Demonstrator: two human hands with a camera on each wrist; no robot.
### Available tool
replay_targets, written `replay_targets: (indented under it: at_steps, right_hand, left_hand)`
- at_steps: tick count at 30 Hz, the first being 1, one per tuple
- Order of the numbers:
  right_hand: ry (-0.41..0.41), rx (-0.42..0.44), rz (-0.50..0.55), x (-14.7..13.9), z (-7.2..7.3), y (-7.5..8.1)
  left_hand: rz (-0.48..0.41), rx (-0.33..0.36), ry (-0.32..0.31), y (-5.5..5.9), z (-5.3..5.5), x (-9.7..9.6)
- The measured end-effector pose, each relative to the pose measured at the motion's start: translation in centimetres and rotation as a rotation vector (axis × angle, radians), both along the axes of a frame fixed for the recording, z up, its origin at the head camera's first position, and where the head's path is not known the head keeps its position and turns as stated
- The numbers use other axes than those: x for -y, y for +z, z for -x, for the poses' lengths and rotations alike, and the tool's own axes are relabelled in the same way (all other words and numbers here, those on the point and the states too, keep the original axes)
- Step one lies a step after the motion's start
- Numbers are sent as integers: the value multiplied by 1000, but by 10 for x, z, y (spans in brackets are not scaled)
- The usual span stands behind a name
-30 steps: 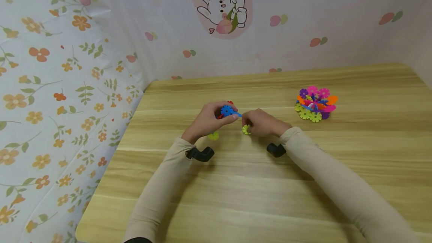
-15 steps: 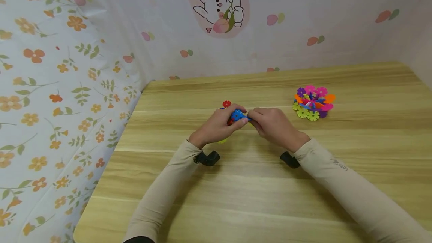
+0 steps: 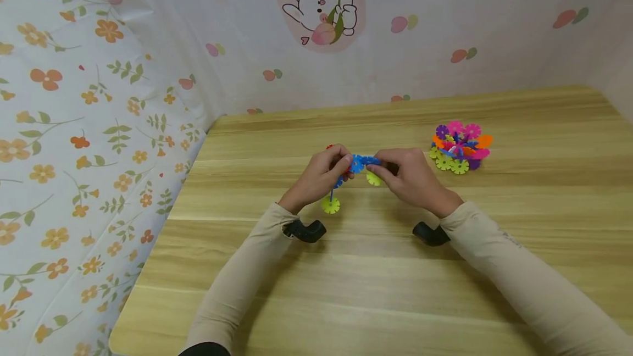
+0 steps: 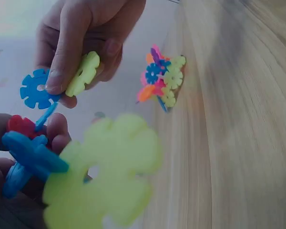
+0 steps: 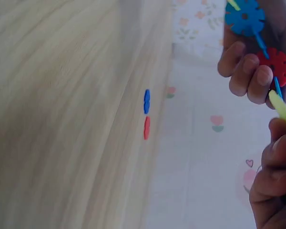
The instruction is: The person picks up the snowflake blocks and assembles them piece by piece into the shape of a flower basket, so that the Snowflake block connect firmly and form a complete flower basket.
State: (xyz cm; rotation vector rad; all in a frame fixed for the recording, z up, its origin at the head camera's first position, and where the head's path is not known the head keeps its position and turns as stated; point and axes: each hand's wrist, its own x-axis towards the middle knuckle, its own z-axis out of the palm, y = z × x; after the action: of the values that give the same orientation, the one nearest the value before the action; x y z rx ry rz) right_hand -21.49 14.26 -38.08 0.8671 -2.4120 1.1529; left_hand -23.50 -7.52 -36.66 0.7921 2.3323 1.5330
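Note:
My left hand [image 3: 318,177] grips a cluster of slotted plastic snowflake discs. The left wrist view shows a red disc [image 4: 21,125], blue discs [image 4: 33,155] and a blurred yellow disc [image 4: 105,176] in it; that yellow disc [image 3: 331,205] hangs below the hand in the head view. My right hand [image 3: 412,177] pinches a blue disc [image 4: 37,89] between thumb and fingers, with another yellow disc [image 4: 83,74] beside it. This blue disc meets the edge of a blue one at the left hand; whether they are locked together I cannot tell.
A multicoloured flower-like build of discs [image 3: 460,147] stands on the wooden table [image 3: 346,290] at the back right. Behind my left hand, a loose blue disc [image 5: 147,101] and a red disc [image 5: 147,128] lie on the table. A patterned curtain [image 3: 237,32] hangs behind.
Both hands have shifted right from a second ago. My right hand has turned, and the blue disc in it now shows more. The yellow disc below my left hand has come into fuller view.

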Motion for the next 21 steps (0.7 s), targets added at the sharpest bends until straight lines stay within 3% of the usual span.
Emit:
replay_targets:
  at_steps: [5,9,17,21]
  right_hand:
    - [3,164,74,-3,-4,2]
    - [9,173,84,-4,-3,0]
    - [-11,-55,88,0,-6,-4]
    - [-25,-167,61,4,-9,-5]
  left_hand:
    - [-88,89,-8,1,-1,-1]
    - [-113,150,-8,3,-3,-3]
    - [-121,121,59,6,-6,-12]
    - [-87,20,94,9,-10,-16]
